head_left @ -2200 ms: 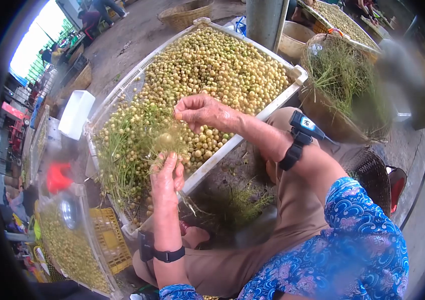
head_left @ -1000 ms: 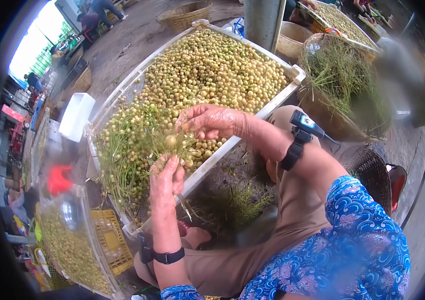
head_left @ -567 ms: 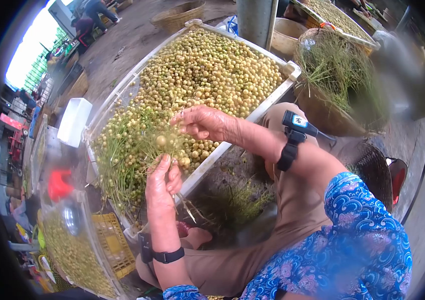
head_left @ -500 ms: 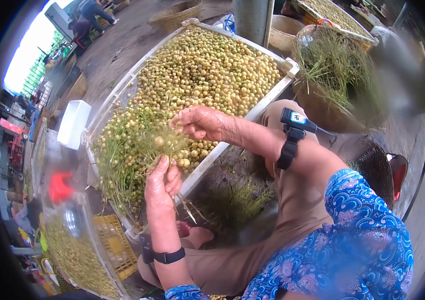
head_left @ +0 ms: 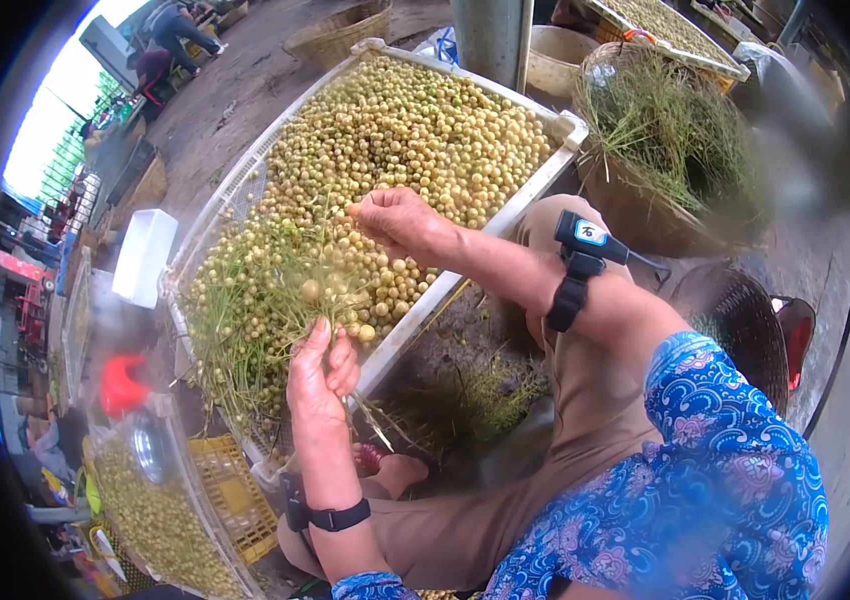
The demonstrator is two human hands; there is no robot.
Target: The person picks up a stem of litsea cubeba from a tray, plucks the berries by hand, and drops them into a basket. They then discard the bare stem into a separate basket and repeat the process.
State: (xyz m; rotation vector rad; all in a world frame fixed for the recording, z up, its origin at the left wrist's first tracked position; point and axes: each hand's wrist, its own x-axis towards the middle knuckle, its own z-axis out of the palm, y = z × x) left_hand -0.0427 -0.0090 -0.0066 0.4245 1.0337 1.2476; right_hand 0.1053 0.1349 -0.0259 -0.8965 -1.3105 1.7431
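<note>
A white-rimmed tray (head_left: 445, 292) holds many small round yellow-green fruits (head_left: 425, 130). Thin green stems with fruits (head_left: 255, 310) lie along its left side. My left hand (head_left: 320, 375) is closed around a bunch of stems (head_left: 330, 300) at the tray's near edge, and pale stem ends stick out below the fist. Up and to the right, over the fruits, my right hand (head_left: 403, 222) has its fingers pinched together; whatever they hold is too small to make out.
Right of the tray stands a basket of green stems (head_left: 665, 130), beside a metal post (head_left: 490, 40). A white container (head_left: 145, 258) is at the left. Lower left are a yellow crate (head_left: 235, 490) and another fruit tray (head_left: 160, 510). People (head_left: 180, 30) are in the far background.
My right hand has drawn slightly up and away from the bunch, its fingers now closer together. My left hand keeps its grip on the stems. The whole view has shifted a little.
</note>
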